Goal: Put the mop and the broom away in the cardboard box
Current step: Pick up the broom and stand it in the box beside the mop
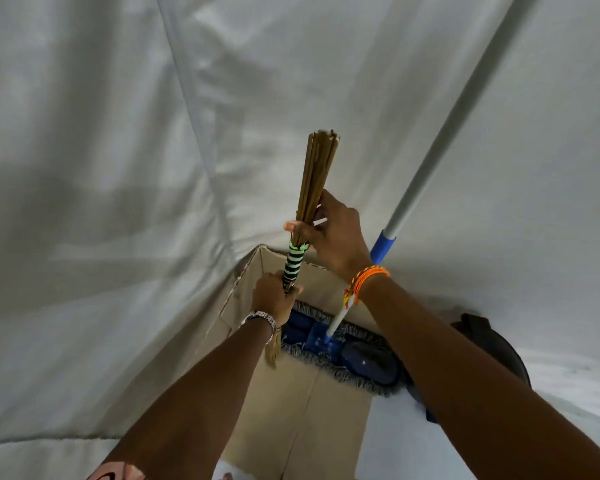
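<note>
A stick broom (317, 178) with a green-and-black wrapped grip stands upright over the open cardboard box (302, 410). My left hand (274, 299) grips its lower wrapped part, and my right hand (333, 233) holds the brown sticks just above the wrap. The mop (347, 351) has its blue fringed head down in the box, and its grey pole with a blue collar (444, 133) leans up to the upper right, behind my right wrist.
White sheeting (118, 168) covers the wall and floor all around. A dark round object (492, 341) lies on the floor right of the box, partly behind my right forearm.
</note>
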Available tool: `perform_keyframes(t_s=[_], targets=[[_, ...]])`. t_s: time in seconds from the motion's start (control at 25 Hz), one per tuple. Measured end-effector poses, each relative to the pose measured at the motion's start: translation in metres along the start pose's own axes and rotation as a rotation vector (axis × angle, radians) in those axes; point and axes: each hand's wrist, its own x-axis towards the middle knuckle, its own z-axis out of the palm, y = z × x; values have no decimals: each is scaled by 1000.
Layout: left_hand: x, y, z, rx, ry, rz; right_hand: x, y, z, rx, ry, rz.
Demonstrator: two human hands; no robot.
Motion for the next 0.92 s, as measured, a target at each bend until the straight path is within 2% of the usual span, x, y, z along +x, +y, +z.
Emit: perform_keyframes(t_s=[0.12, 0.24, 0.4, 0.56, 0.64, 0.76, 0.92], targets=[[34, -34, 25, 36, -9, -23, 7, 41, 40, 3, -56, 15], [82, -57, 46, 21, 42, -18, 35, 77, 66, 12, -14, 10], [121, -108, 88, -75, 111, -161, 59, 122, 117, -21, -30, -45], [138, -121, 104, -230, 227, -306, 87, 132, 142, -97, -3, -68], [137, -119, 109, -259, 267, -363, 100, 138, 146, -213, -11, -71], [155, -124, 119, -235, 267, -392, 121, 150, 161, -370, -27, -42], [171, -133, 133, -337, 228, -415, 138, 165, 165, -337, -40, 34]])
